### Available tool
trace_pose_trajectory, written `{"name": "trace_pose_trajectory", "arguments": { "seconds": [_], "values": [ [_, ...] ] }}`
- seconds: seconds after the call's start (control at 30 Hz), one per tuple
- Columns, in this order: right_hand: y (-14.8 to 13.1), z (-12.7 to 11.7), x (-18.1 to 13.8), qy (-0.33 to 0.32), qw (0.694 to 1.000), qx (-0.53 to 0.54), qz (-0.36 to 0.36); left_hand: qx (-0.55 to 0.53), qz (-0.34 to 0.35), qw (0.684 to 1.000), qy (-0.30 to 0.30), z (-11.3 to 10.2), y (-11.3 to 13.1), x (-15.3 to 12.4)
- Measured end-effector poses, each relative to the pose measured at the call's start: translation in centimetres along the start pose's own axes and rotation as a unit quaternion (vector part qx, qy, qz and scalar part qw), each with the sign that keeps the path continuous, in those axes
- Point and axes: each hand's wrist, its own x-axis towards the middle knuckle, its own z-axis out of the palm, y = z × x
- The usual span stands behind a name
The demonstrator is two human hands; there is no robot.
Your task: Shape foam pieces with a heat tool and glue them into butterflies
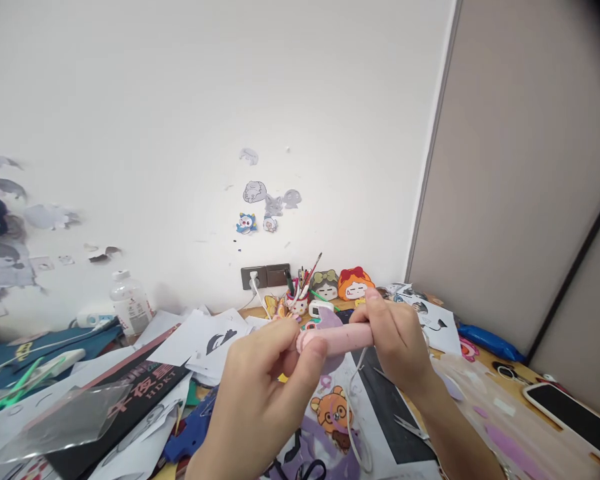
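Both my hands are raised over the cluttered desk, gripping a pink cylindrical item [343,339] whose exact kind I cannot make out. My left hand [265,380] pinches its ribbed left end between thumb and fingers. At the other end, the fingers of my right hand [395,337] are wrapped round it. A light purple rounded piece [325,317] shows just behind the cylinder; whether it is attached cannot be seen. From near my right hand a white cable [351,407] hangs down toward a bear picture [334,410] on the desk.
Loose paper drawings [220,340], a black box [130,393] and a clear plastic bag [65,420] lie left. A blue tool [193,427] is beside my left forearm. Tweezers [411,427] rest on a dark mat [385,407]. Rightward lies a phone [575,413]; a pen cup [297,303] stands behind.
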Motion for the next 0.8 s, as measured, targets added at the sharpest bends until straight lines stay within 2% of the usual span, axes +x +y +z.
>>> {"name": "trace_pose_trajectory", "arguments": {
  "seconds": [0.2,0.3,0.4,0.6,0.73,0.8],
  "values": [
    [0.2,0.2,0.0,0.059,0.994,-0.083,-0.04,-0.017,-0.088,0.993,-0.075,-0.4,0.1,0.2],
    [0.2,0.2,-0.1,0.074,0.985,-0.142,-0.061,-0.02,-0.117,0.989,-0.087,-0.5,0.0,0.3],
    [0.1,0.4,-0.2,0.043,0.981,-0.178,-0.064,-0.016,-0.135,0.988,-0.073,-0.4,-0.2,0.3],
    [-0.8,1.4,-0.7,-0.04,0.984,-0.172,-0.013,0.012,-0.171,0.984,-0.046,-0.5,-1.5,0.9],
    [-1.6,2.3,-1.3,-0.082,0.984,-0.149,-0.052,0.04,-0.214,0.976,-0.006,-0.3,-2.4,1.3],
    [-1.8,2.4,-1.6,-0.109,0.984,-0.121,-0.067,0.032,-0.194,0.98,0.021,-0.1,-2.8,1.2]
  ]
}}
